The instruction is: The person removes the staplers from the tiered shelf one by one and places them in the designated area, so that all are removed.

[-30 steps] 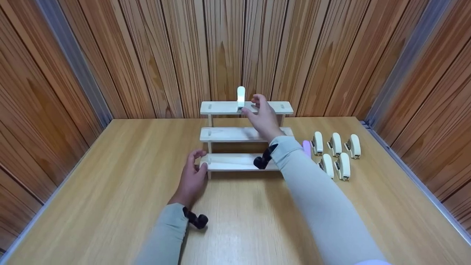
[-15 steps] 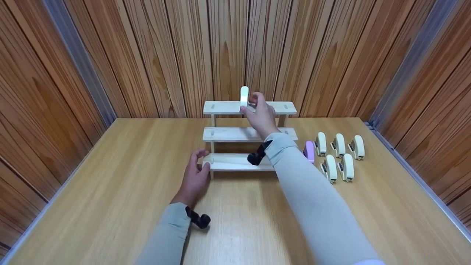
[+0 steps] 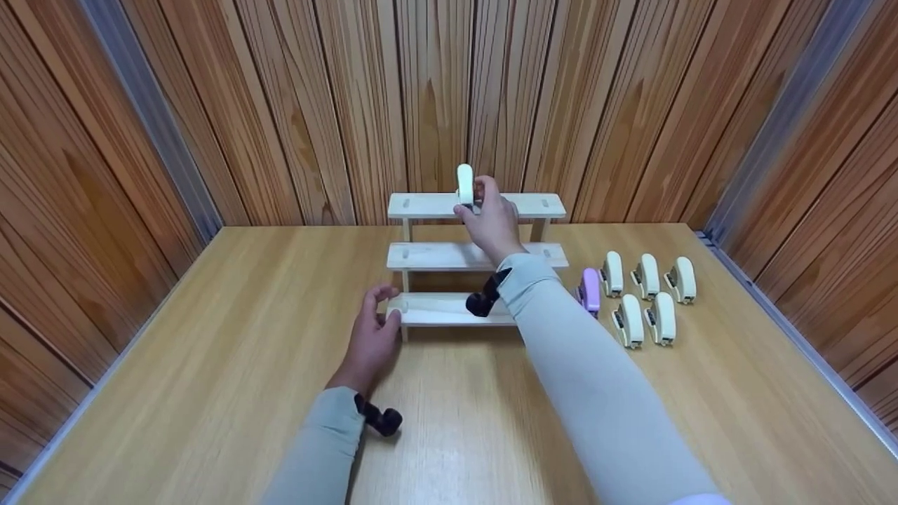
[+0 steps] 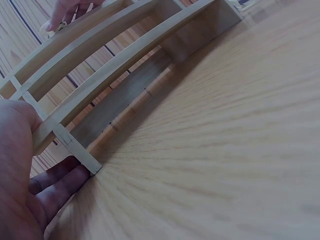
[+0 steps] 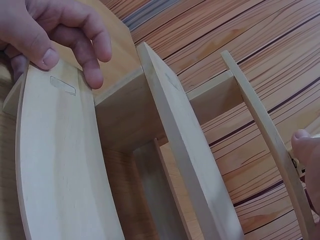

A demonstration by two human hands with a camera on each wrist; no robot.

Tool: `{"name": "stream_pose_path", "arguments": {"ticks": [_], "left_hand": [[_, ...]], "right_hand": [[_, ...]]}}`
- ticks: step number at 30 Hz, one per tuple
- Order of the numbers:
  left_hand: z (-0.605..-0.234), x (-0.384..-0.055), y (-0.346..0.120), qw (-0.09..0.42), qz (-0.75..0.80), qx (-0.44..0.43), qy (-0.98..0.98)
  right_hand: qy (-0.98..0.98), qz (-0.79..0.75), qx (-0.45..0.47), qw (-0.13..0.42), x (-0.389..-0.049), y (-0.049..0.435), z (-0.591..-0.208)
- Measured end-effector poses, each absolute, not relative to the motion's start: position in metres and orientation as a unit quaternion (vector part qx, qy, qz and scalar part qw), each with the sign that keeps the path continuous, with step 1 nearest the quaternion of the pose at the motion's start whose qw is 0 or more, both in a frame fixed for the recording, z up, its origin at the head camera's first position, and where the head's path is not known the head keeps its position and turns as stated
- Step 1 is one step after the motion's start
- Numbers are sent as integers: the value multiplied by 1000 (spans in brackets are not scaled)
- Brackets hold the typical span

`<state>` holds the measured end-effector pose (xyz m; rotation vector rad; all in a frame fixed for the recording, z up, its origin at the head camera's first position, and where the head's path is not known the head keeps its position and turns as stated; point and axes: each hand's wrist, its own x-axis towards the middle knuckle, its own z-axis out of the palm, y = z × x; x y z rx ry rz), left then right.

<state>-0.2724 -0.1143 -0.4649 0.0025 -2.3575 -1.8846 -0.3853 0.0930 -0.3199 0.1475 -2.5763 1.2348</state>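
Observation:
A three-tier wooden display shelf [image 3: 428,258] stands on the table. My left hand [image 3: 370,344] grips the left end of its bottom tier, with the thumb [image 5: 44,54] at the front edge and fingers behind. On the top tier a cream stapler [image 3: 464,184] stands near the middle. My right hand [image 3: 492,221] pinches its lower end, thumb in front and fingers to the right; the far side of this hold is hidden. The left wrist view shows the right hand [image 4: 75,7] high at the top tier.
Right of the shelf stand a purple stapler [image 3: 590,289] and several cream staplers [image 3: 649,275] in two rows. Wood-panelled walls [image 3: 337,112] enclose the table [image 3: 280,280] at the back and sides. The right forearm [image 3: 582,365] crosses before the shelf's right end.
My right hand has moved slightly left and its thumb and fingers have closed in on the cream stapler, which has turned a little. The left hand keeps its place on the shelf.

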Motion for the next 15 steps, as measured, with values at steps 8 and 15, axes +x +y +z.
{"name": "stream_pose_path", "arguments": {"ticks": [8, 15], "left_hand": [[-465, -272, -114, 64, -627, -5, -776], [-465, -271, -113, 80, -629, -7, -773]], "right_hand": [[-887, 426, 56, 171, -384, 93, -324], [-870, 454, 64, 181, -379, 93, -326]]}}
